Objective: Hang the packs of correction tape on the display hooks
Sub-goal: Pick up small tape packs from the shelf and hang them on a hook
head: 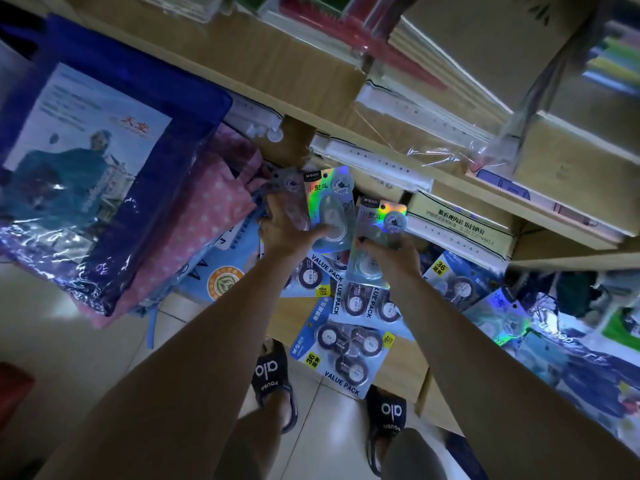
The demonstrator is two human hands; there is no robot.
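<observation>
Packs of correction tape: we pinch one holographic pack (329, 206) in our left hand (287, 233) at 12 o'clock, card upright so its hang-hole leads toward a hook. Our right hand (391, 254) grips a second pack (375, 233). Value packs (343, 355) hang at 6 o'clock.

The packs (329, 206) have shiny holographic card under clear plastic blisters. The blue bag (114, 174) is glossy, crinkled plastic film; the pink dotted cloth (207, 209) looks matt. Shelves (450, 188) are pale wood; the floor (69, 341) is smooth glossy tile.
</observation>
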